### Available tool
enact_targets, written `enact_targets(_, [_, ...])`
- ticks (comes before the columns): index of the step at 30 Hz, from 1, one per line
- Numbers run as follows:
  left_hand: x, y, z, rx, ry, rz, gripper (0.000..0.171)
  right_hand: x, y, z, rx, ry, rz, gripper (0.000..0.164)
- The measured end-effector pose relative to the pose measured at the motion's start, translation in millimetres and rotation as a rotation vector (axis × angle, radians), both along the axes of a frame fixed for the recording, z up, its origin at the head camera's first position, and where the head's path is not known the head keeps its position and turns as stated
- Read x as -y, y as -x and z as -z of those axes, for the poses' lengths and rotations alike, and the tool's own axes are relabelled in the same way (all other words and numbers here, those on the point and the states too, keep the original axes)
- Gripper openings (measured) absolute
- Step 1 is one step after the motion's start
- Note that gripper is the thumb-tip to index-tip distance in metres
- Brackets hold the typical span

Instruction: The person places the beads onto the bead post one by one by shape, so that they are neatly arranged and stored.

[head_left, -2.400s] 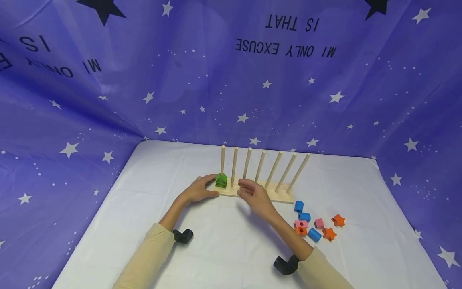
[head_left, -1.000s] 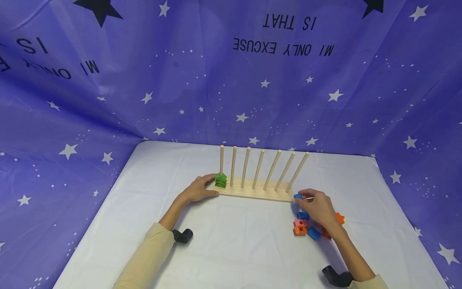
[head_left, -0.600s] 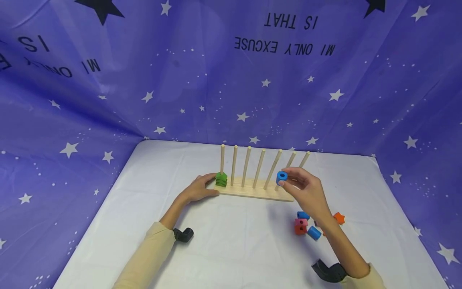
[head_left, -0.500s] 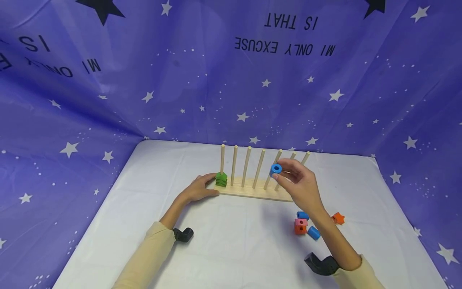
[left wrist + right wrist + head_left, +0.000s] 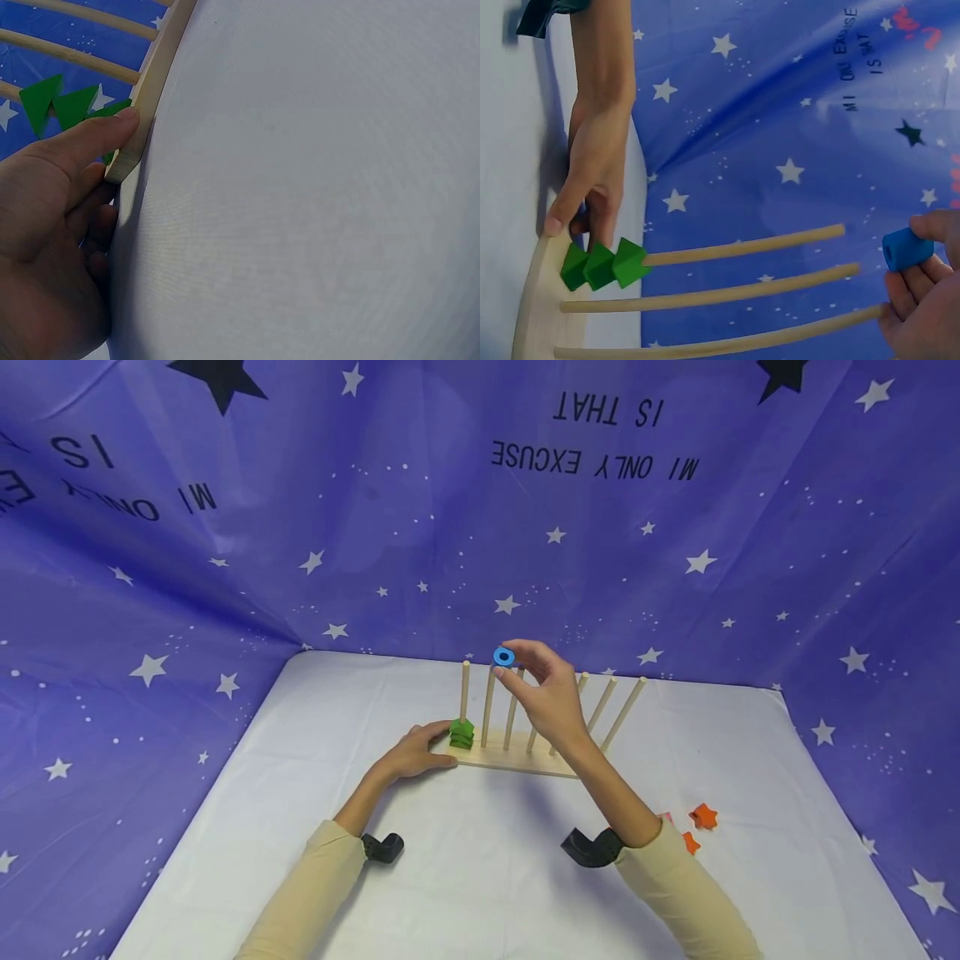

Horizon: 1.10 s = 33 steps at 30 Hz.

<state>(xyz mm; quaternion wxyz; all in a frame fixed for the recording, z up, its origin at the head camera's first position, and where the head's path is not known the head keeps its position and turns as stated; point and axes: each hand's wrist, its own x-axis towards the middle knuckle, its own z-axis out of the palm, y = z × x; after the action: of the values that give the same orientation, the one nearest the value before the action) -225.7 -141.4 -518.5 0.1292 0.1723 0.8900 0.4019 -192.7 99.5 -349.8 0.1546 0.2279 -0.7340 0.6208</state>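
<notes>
My right hand [image 5: 551, 697] pinches a blue cylindrical bead [image 5: 915, 250] between thumb and fingers, its hole showing. In the head view the bead is at the top of the second peg from the left [image 5: 488, 706]; in the right wrist view it is apart from the peg tips. My left hand [image 5: 411, 755] grips the left end of the wooden peg board [image 5: 517, 762], thumb on the front edge [image 5: 146, 97], other fingers behind the end. Several green triangular beads [image 5: 600, 264] are stacked on the leftmost peg [image 5: 465, 689]. The right hand hides parts of the middle pegs.
On the white tabletop [image 5: 465, 877] to the right lie orange star beads [image 5: 705, 816] and a pink bead [image 5: 666, 817], partly covered by my right forearm. Each wrist wears a black camera mount [image 5: 384, 848]. A purple star-patterned cloth [image 5: 420, 527] hangs behind and at the sides.
My right hand has gone from the board's middle to the loose beads, picked up a blue cylindrical bead, and carried it left and up to the second peg. The left hand stays put.
</notes>
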Motion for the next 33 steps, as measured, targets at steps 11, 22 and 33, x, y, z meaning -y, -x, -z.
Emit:
enact_targets(11, [-0.1, -1.7, 0.1, -0.002, -0.003, -0.005, 0.071, 22.8, -7.8, -6.4, 0.095, -0.033, 0.079, 0.030])
enact_targets(22, [-0.1, -1.2, -2.3, -0.002, 0.010, 0.007, 0.071, 26.1, 16.3, 92.0, 0.264, 0.047, 0.150, 0.035])
enact_targets(33, [0.6, -0.6, -2.8, -0.011, -0.013, 0.026, 0.071, 23.8, 15.0, 160.8, 0.497, -0.042, 0.148, 0.026])
